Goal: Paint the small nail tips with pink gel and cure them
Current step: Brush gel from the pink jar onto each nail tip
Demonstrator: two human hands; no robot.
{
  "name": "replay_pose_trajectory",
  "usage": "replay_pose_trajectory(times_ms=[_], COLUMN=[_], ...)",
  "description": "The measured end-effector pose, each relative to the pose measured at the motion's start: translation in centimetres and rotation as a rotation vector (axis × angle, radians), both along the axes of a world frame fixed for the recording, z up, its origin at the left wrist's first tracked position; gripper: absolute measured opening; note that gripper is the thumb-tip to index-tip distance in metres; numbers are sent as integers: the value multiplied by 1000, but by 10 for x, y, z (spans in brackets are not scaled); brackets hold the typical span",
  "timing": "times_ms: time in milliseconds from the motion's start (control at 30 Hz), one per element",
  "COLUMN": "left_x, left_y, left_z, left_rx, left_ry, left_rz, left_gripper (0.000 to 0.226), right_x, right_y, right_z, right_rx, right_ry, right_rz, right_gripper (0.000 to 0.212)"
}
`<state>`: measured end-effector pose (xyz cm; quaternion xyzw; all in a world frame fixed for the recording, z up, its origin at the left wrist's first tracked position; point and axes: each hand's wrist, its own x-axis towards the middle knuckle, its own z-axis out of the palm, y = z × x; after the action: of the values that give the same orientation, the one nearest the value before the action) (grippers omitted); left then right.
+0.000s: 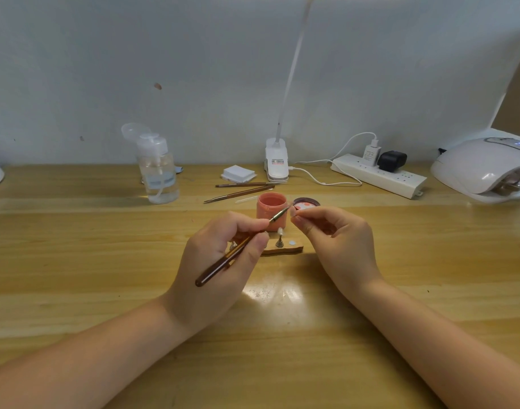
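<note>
The left hand [220,258] grips a dark brown brush [241,249], its tip meeting a pale nail tip [293,213] pinched in the right hand's [335,243] fingertips, above mid-tabletop. Behind stand an open pink gel jar [272,212], its lid [306,203], and a wooden holder [285,247] bearing 1 tip. A curing lamp [486,166] sits at the far right corner.

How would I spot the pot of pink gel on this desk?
Start at the white clip lamp standing at the back of the wooden desk, then come forward past two loose brushes. The pink gel pot stands open just behind the hands, the only pink jar, its lid lying beside it.
</note>
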<state>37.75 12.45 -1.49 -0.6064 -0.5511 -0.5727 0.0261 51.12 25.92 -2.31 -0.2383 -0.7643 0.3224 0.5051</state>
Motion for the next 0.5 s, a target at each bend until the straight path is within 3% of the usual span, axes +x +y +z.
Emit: replay_pose_trajectory(times_ms=[100,267,500], left_x=[-1,0,-1], left_y=[-1,-3,-4], left_z=[0,1,2], left_rx=[0,1,-21], left_ry=[50,2,-7], left_rz=[-27,-2,-25], left_gripper=[21,18,23], right_x=[0,0,-1], right_y=[0,1,-1], right_z=[1,-1,0], right_rx=[21,9,-2], right_ry=[7,8,8], right_rz=[-3,5,12], right_gripper=[28,17,22])
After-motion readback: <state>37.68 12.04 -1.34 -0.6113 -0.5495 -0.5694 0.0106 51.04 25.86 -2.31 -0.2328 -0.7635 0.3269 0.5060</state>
